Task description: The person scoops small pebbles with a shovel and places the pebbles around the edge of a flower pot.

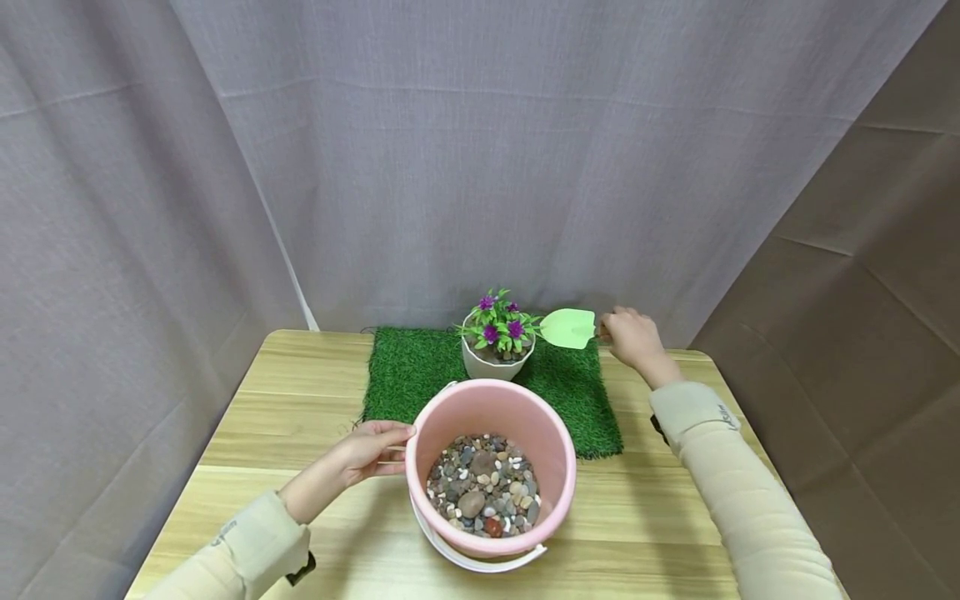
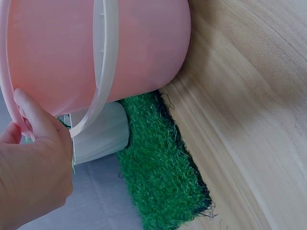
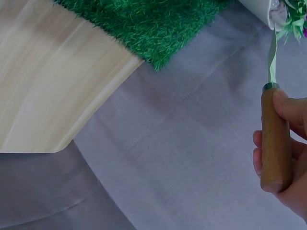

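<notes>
A pink bucket (image 1: 551, 471) stands at the front middle of the table with mixed stones (image 1: 487, 487) in its bottom, one of them red. My left hand (image 1: 371, 452) pinches its left rim between thumb and fingers, also seen in the left wrist view. A small trowel (image 1: 567, 328) with a light green blade is in my right hand (image 1: 632, 337); in the right wrist view the fingers wrap its wooden handle (image 3: 276, 139). The blade's tip reaches the right side of a white flowerpot (image 1: 489, 367), which holds a leafy plant with purple flowers (image 1: 501, 325) and some stones.
Under the pot lies a green artificial grass mat (image 1: 408, 367), partly hidden behind the bucket. The bucket's white carrying handle (image 2: 110, 48) hangs down along its side. Grey curtains (image 1: 450, 167) close off the back and left of the wooden table (image 1: 300, 400); brown cloth (image 1: 847, 275) hangs at right.
</notes>
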Motion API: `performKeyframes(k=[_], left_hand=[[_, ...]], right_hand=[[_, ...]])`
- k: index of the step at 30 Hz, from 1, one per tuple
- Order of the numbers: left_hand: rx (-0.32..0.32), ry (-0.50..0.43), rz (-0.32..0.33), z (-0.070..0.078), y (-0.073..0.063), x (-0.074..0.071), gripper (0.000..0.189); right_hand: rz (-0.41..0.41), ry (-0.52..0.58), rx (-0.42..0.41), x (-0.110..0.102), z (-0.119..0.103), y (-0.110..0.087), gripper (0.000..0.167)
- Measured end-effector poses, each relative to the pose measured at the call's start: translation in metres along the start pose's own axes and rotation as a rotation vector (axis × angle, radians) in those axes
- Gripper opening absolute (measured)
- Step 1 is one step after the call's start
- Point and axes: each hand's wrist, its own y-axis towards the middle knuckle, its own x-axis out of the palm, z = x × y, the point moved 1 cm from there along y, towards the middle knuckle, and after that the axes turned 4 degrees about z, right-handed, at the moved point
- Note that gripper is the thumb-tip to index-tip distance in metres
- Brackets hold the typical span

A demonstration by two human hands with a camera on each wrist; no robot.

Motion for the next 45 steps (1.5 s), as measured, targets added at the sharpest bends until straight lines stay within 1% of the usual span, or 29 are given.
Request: performKeyframes(k=[5,7,11,15,22,28,34,36,40,42,45], left_hand=[[0.002,-0.007,-0.008,0.0,0.0,0.0,0.024],[0.001,-0.008,-0.009,0.001,0.0,0.0,0.026],[-0.002,-0.004,-0.008,0.001,0.0,0.0,0.03],[-0.001,-0.009,-0.014,0.001,0.0,-0.001,0.031],[0.004,-0.013,-0.024,0.001,0.0,-0.001,0.027],[0.004,-0.014,-0.03,0.001,0.001,-0.001,0.026],[-0.002,-0.021,-0.023,0.001,0.0,-0.001,0.023],[-0.003,-0.022,-0.02,0.001,0.0,-0.001,0.021],[-0.001,-0.021,-0.02,0.001,-0.001,0.0,0.02],[0.0,-0.022,-0.022,0.0,-0.001,0.0,0.022],[-0.001,-0.024,-0.023,0.0,-0.001,0.001,0.025]], right_hand=[[0.018,0.047,0.031,-0.005,0.011,-0.008,0.009],[0.029,0.074,0.041,-0.009,0.013,-0.01,0.012],[0.042,0.121,0.053,-0.02,0.008,-0.015,0.025],[0.061,0.152,0.03,-0.029,-0.003,-0.02,0.027],[0.116,0.193,-0.086,-0.035,-0.032,-0.031,0.024],[0.108,0.197,-0.154,-0.036,-0.054,-0.04,0.026],[0.125,0.205,-0.269,-0.035,-0.077,-0.05,0.019],[0.13,0.195,-0.32,-0.034,-0.085,-0.053,0.018],[0.137,0.135,-0.428,-0.029,-0.101,-0.061,0.016],[0.133,0.103,-0.467,-0.026,-0.108,-0.064,0.014],[0.117,0.052,-0.5,-0.022,-0.117,-0.068,0.012]])
